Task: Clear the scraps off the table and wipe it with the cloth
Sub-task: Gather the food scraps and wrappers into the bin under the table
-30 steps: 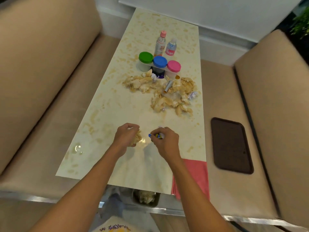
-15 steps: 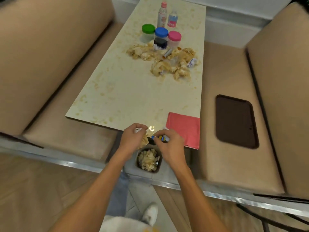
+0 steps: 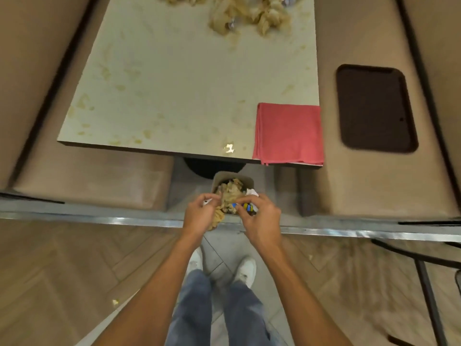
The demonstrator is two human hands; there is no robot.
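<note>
Below table (image 3: 187,83) edge, bin (image 3: 222,176) apparently holds scraps (image 3: 230,190).

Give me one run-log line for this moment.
step: dumping | left hand: grips scraps above bin | right hand: pinches blue-yellow wrapper | cloth: folded, table corner

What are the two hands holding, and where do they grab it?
The left hand grips a crumpled tan scrap by its top; the right hand pinches a blue-and-yellow wrapper by one end, over the bin.
</note>
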